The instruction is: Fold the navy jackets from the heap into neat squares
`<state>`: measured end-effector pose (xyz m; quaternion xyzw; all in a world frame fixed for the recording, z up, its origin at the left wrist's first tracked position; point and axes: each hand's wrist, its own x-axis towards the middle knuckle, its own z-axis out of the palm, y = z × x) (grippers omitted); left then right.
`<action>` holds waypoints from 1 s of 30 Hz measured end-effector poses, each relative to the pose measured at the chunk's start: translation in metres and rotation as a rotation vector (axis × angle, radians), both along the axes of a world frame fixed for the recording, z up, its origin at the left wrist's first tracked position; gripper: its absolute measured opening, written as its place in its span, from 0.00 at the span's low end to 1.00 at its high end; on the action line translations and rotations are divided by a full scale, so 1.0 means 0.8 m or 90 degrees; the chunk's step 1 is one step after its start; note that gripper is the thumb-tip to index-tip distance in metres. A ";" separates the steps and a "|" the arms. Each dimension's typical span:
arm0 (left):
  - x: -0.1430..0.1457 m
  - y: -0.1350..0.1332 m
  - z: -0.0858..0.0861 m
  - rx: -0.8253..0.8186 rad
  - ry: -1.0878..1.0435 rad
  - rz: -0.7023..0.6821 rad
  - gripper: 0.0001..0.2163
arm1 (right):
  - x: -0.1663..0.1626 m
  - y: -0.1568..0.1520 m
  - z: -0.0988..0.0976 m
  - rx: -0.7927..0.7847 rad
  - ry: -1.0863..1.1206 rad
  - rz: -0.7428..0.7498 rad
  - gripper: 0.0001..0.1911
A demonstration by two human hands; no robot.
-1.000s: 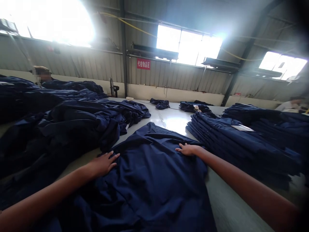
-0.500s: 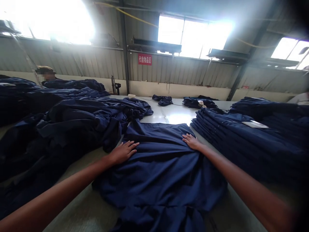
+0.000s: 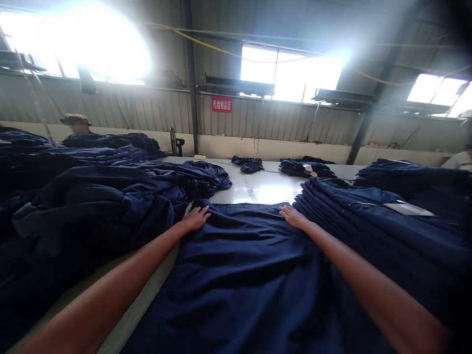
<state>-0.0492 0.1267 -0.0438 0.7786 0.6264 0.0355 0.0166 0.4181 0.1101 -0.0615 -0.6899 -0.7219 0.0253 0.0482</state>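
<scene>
A dark navy garment [image 3: 243,265] lies spread on the table in front of me, its straight banded edge at the far end and soft folds running across it. My left hand [image 3: 196,220] rests flat on its far left corner, fingers stretched out. A small pale object [image 3: 189,207], too small to make out, shows just beside those fingers. On the far right corner my right hand [image 3: 293,217] lies palm down with its fingers extended. The garment's near end runs out of view at the bottom.
Loose navy garments [image 3: 92,196] are heaped on the left. At right stands a neat stack of folded navy garments [image 3: 354,211] with a pale card [image 3: 408,209] on top. Small dark bundles [image 3: 250,164] lie farther back on the white table [image 3: 239,189]. A person [image 3: 77,124] is behind the left heap.
My left hand has slid forward to the garment's far left corner. The garment now lies flatter and extends closer to me. The view has tilted slightly upward.
</scene>
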 end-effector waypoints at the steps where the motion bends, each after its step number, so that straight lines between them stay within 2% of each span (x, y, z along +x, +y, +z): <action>1: -0.009 0.012 -0.008 -0.012 0.006 0.017 0.31 | -0.001 0.009 -0.010 -0.009 0.000 -0.015 0.30; 4: -0.032 0.036 -0.026 -0.032 0.022 0.039 0.36 | 0.000 0.020 -0.038 -0.035 -0.002 -0.065 0.34; 6: -0.037 0.045 -0.029 -0.042 0.031 0.039 0.38 | 0.004 0.021 -0.043 -0.048 -0.008 -0.077 0.34; 8: -0.031 0.053 -0.025 -0.048 0.039 0.041 0.38 | 0.008 0.025 -0.033 -0.067 -0.017 -0.070 0.34; 11: -0.007 0.067 -0.012 -0.024 0.044 0.052 0.33 | 0.008 0.044 -0.004 -0.084 -0.032 -0.064 0.33; 13: 0.010 0.076 -0.005 0.008 0.040 0.060 0.30 | 0.002 0.061 0.011 -0.066 -0.032 -0.058 0.30; 15: 0.022 0.083 -0.001 0.024 0.034 0.067 0.28 | -0.008 0.077 0.016 -0.043 -0.022 -0.049 0.28; 18: 0.027 0.093 -0.010 0.013 0.025 0.074 0.27 | -0.018 0.095 0.002 -0.035 0.002 -0.050 0.29; 24: 0.017 0.107 -0.050 0.016 0.000 0.087 0.31 | -0.010 0.104 -0.050 -0.004 0.042 -0.091 0.35; 27: 0.017 0.111 -0.057 0.022 -0.017 0.085 0.32 | -0.003 0.106 -0.056 -0.012 0.054 -0.088 0.36; 30: 0.018 0.108 -0.055 0.057 -0.037 0.081 0.29 | 0.000 0.109 -0.054 -0.013 0.057 -0.085 0.37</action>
